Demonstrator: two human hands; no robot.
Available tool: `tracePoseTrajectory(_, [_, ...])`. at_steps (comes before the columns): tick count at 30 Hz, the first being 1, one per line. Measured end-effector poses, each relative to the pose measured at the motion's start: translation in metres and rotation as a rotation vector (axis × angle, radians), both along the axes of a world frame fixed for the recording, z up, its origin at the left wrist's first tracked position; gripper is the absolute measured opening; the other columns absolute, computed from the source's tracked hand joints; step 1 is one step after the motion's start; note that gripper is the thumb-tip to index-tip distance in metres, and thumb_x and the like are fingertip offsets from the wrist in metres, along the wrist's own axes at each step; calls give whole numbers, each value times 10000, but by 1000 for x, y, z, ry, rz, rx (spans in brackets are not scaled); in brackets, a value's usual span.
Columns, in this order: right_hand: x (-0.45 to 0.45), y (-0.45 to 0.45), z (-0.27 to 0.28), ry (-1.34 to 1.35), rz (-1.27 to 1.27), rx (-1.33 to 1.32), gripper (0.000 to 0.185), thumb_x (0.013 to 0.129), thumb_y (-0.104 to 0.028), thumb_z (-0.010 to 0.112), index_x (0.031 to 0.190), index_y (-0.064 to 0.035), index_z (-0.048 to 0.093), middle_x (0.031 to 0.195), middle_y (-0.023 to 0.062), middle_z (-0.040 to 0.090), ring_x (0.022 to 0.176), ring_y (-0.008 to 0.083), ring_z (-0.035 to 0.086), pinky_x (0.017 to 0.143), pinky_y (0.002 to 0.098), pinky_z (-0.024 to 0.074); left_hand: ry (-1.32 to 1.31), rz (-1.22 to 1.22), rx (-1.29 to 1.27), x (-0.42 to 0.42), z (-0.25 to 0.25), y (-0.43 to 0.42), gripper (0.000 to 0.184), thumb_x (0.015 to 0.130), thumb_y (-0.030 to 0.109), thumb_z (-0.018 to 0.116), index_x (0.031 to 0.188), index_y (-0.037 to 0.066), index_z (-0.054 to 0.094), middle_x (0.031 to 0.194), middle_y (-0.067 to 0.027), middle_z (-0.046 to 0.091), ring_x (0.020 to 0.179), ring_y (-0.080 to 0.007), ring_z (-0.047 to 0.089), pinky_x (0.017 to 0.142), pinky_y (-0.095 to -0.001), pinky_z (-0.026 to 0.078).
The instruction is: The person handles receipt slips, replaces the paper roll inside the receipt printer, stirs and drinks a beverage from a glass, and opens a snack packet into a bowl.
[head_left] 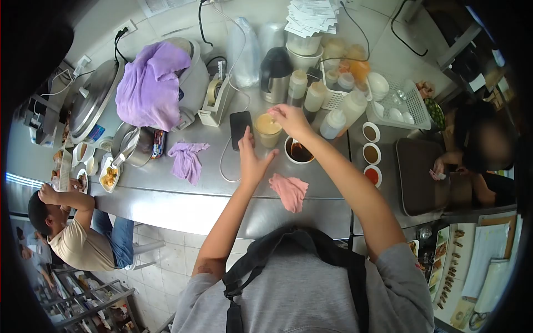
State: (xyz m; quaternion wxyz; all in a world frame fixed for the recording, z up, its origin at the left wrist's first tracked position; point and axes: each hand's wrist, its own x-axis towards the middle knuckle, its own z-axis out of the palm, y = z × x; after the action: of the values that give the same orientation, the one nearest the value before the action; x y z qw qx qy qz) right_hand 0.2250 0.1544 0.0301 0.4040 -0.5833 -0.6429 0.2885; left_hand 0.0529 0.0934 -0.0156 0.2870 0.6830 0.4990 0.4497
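Note:
My left hand [255, 159] is open, thumb and fingers spread. Its fingertips are by the lower edge of a black phone [240, 129] lying on the steel counter. Above a clear cup of tan liquid [268, 129], my right hand [290, 121] is closed in a pinch; whatever is between the fingers is too small to make out. Under my right wrist sits a white bowl of dark sauce [298, 151]. A crumpled pink cloth [289, 192] lies near the counter's front edge.
Squeeze bottles [315, 95] and a steel jug [276, 75] stand behind the cup. Three small sauce bowls [371, 154] line up beside a brown tray [413, 177]. Purple cloths [187, 161] lie left. One person [83, 233] sits at left; another [477, 150] is at right.

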Motion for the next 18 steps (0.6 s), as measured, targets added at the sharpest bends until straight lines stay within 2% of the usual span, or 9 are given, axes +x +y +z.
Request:
tracePoseTrajectory(3, [-7,-1,18,-381,128,178,266,918,-231,562,1008,5,645,915,171,676,848,321,651,761,395,495,-37,35,120,12,-8,30,1070,592,265,889,1444,39,282,1272,-169,489,1132,-279,515,912,-380,463])
tracePoseTrajectory(4, [-7,2,17,-406,152,208,250,921,-230,548,987,-7,639,919,173,667,857,340,638,744,419,490,-52,34,158,15,-9,38,1076,577,276,895,1434,28,294,1286,-177,496,1149,-289,520,933,-386,459])
tracePoseTrajectory(6, [-4,8,14,-454,201,267,225,927,-229,520,944,-31,626,928,177,649,873,378,611,709,467,478,-62,0,70,20,-6,50,1027,564,280,890,1392,15,343,1286,-188,521,1158,-291,540,955,-381,454])
tracePoseTrajectory(12, [-8,0,29,-386,232,140,216,926,-202,500,973,-37,632,895,201,645,846,389,618,729,473,481,-94,-21,-96,21,12,54,896,529,274,864,1274,9,442,1185,-183,607,1095,-296,603,944,-364,469])
tracePoseTrajectory(15, [-10,7,21,-330,231,260,211,912,-200,506,974,-47,638,872,219,645,825,400,624,723,484,484,-60,-12,-96,20,12,56,866,526,267,860,1252,15,460,1141,-183,630,1067,-300,621,921,-361,483])
tracePoseTrajectory(18, [-8,6,25,-451,164,151,209,906,-198,502,976,-59,641,859,226,647,811,408,627,711,491,486,-43,-16,-65,19,13,57,851,525,265,859,1240,15,470,1117,-186,642,1046,-298,634,897,-360,496])
